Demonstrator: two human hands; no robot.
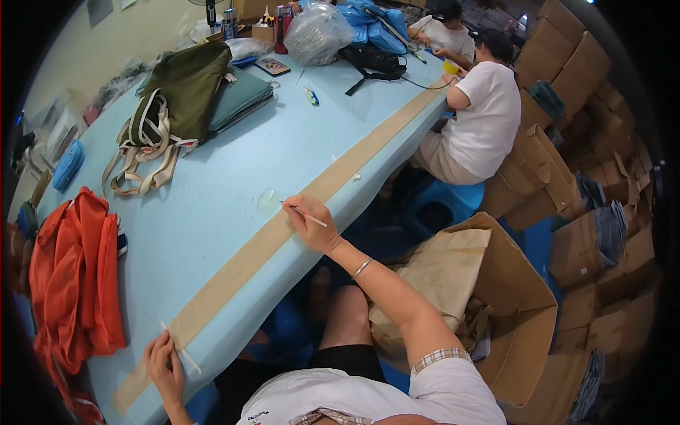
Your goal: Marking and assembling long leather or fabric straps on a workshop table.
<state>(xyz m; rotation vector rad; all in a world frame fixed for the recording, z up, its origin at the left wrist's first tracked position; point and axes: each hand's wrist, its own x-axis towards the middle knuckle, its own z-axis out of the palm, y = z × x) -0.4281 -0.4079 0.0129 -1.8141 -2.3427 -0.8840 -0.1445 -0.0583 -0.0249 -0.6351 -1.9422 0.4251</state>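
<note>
Counted in view: one light-blue-covered bench (212, 205); one long flat tan strip (234, 278); the wearer's two bare hands, left hand (164, 365) and right hand (309, 228); one slim white-shafted tool (316, 220); one silver-coloured bracelet (362, 268); two white-shirted co-workers (489, 127).

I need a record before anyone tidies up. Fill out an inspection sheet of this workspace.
Surface: pale blue table, flat.
Job's things: long brown strip along the table's edge; slim tool, white-handled.
Clutter: green bag, red cloth, phone, plastic bag.
Hands: left hand on the strip's near end; right hand holds the tool above the strip.
Cables: thin black cord near a co-worker.
Surroundings: second co-worker; open carton beside the person.
</note>
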